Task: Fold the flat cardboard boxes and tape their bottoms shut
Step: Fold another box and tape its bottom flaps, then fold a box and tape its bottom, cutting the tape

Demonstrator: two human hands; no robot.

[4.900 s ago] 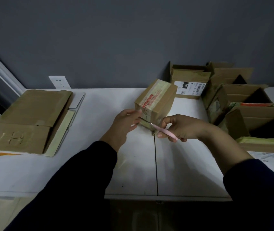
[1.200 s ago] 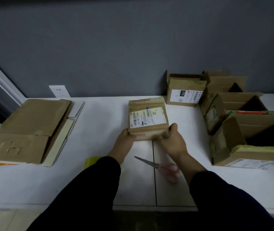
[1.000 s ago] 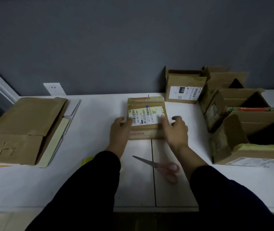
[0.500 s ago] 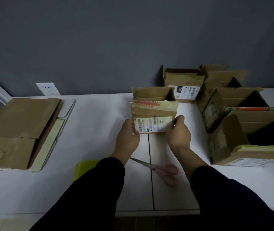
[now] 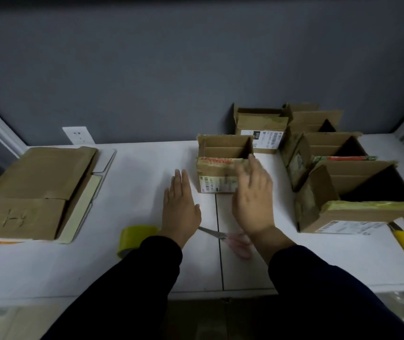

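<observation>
White tabletop (image 5: 134,266) before a grey wall: a small brown cardboard box (image 5: 216,173) stood upright at centre, top open. The person's left hand (image 5: 180,209) was flat just left of it, fingers straight, holding nothing; the right hand (image 5: 252,200), spread and blurred, covered its right front corner. A yellow tape roll (image 5: 134,238) and pink-handled scissors (image 5: 214,233) lay near the wrists.

Brown box (image 5: 216,168) with white barcode label, yellow tape roll (image 5: 135,238), pink-handled scissors (image 5: 230,238), white table (image 5: 134,266).
</observation>
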